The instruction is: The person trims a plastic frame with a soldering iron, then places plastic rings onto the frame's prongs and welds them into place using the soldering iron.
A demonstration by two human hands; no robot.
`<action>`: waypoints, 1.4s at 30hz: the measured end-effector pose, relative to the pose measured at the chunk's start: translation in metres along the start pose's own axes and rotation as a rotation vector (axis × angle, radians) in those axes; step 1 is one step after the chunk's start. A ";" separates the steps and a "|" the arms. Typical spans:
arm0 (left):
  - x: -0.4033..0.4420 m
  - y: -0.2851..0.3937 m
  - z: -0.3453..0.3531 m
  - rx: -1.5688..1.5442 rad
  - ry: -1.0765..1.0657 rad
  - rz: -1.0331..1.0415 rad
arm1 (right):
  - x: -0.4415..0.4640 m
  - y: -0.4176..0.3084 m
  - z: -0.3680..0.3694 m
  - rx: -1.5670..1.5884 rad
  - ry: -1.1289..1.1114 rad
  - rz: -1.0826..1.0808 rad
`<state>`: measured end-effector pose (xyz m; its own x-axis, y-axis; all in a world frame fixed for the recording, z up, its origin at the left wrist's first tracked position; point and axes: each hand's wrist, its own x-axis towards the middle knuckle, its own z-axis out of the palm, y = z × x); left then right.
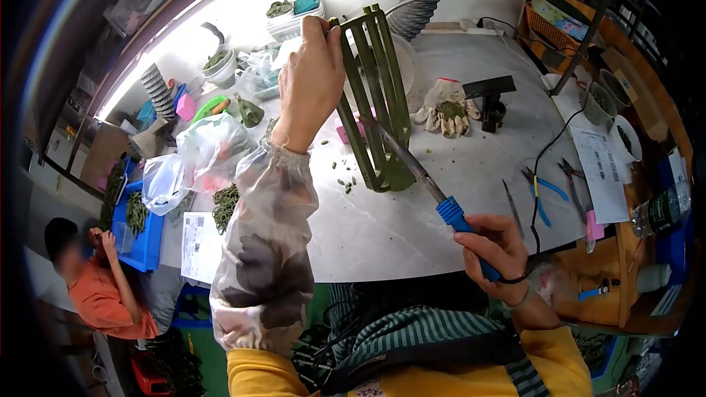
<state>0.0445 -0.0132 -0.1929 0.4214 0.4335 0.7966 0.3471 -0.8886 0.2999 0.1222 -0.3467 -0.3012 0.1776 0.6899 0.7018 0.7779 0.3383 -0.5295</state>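
My left hand (312, 77) grips the upper end of a dark green slatted plastic frame (398, 177), holding it upright and slightly tilted over the table. Its long bars have open gaps between them. In my right hand (501, 254) is a soldering iron (451, 212) with a blue handle and a long metal shaft. The shaft crosses in front of the frame, and its tip lies at one of the left bars; whether it touches, I cannot tell. Small green bits (347, 185) are scattered on the table beneath the frame. A pink block (343, 132) is partly hidden behind it.
A work glove (446, 108) and a black stand (491, 106) sit behind the iron. Blue-handled pliers (543, 202) and tweezers (510, 202) lie at right, near the iron's black cable (540, 176). Plastic bags (213, 143) fill the left. A person (107, 290) in orange works beside a blue tray (153, 242).
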 end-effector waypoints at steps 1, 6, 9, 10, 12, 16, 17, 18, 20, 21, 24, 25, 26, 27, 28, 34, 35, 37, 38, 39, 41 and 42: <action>0.000 0.001 0.000 -0.004 0.001 0.001 | -0.001 0.000 0.000 0.000 -0.011 -0.002; -0.004 0.006 -0.006 -0.027 -0.008 -0.016 | -0.015 0.001 0.003 0.047 -0.132 0.056; -0.010 0.009 -0.016 -0.117 -0.053 -0.062 | -0.027 -0.002 0.004 0.107 -0.134 0.093; -0.013 0.009 -0.018 -0.099 -0.020 -0.038 | -0.030 -0.005 0.006 0.112 -0.116 0.084; -0.018 0.016 -0.025 -0.103 -0.015 -0.060 | -0.034 -0.009 0.011 0.120 -0.075 0.062; -0.029 0.016 -0.032 -0.103 0.001 -0.097 | -0.039 -0.010 0.017 0.113 -0.091 0.004; -0.032 0.013 -0.031 -0.111 0.033 -0.068 | -0.040 -0.009 0.015 0.101 -0.131 0.000; -0.034 0.011 -0.031 -0.120 0.065 -0.038 | -0.044 -0.006 0.016 0.084 -0.120 -0.013; -0.043 0.012 -0.038 -0.153 0.053 -0.073 | -0.049 0.000 0.020 0.047 -0.082 -0.040; -0.047 0.010 -0.039 -0.173 0.055 -0.085 | -0.049 0.001 0.021 0.026 -0.056 -0.056; -0.059 0.003 -0.041 -0.157 0.096 -0.040 | -0.066 0.011 0.023 0.141 -0.228 0.003; -0.062 0.006 -0.043 -0.193 0.080 -0.093 | -0.071 0.013 0.024 0.150 -0.235 -0.003; -0.064 0.009 -0.045 -0.229 0.066 -0.147 | -0.074 0.014 0.025 0.158 -0.241 -0.009; -0.068 0.011 -0.045 -0.250 0.074 -0.145 | -0.069 0.009 0.027 0.106 -0.158 -0.052; -0.069 0.013 -0.044 -0.200 0.099 -0.091 | -0.065 0.006 0.026 0.052 -0.075 -0.096; -0.082 0.010 -0.047 -0.315 0.135 -0.116 | -0.074 0.007 0.005 -0.035 0.008 -0.049; -0.083 0.009 -0.048 -0.344 0.135 -0.106 | -0.074 0.008 0.004 -0.044 0.012 -0.040; -0.086 0.007 -0.047 -0.406 0.130 -0.088 | -0.069 0.012 0.011 -0.054 0.039 -0.044; -0.085 0.008 -0.047 -0.398 0.131 -0.087 | -0.067 0.015 0.016 -0.024 0.016 -0.023; -0.085 0.010 -0.046 -0.390 0.134 -0.087 | -0.065 0.018 0.022 0.006 -0.008 -0.002; -0.086 0.014 -0.044 -0.378 0.157 -0.104 | -0.068 0.025 0.032 0.041 -0.012 0.014; -0.089 0.018 -0.042 -0.377 0.179 -0.121 | -0.067 0.023 0.029 0.024 -0.003 0.008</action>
<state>-0.0214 -0.0737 -0.2363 0.2333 0.5349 0.8120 0.0409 -0.8397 0.5414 0.1108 -0.3661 -0.3741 0.1816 0.6948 0.6959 0.7619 0.3480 -0.5463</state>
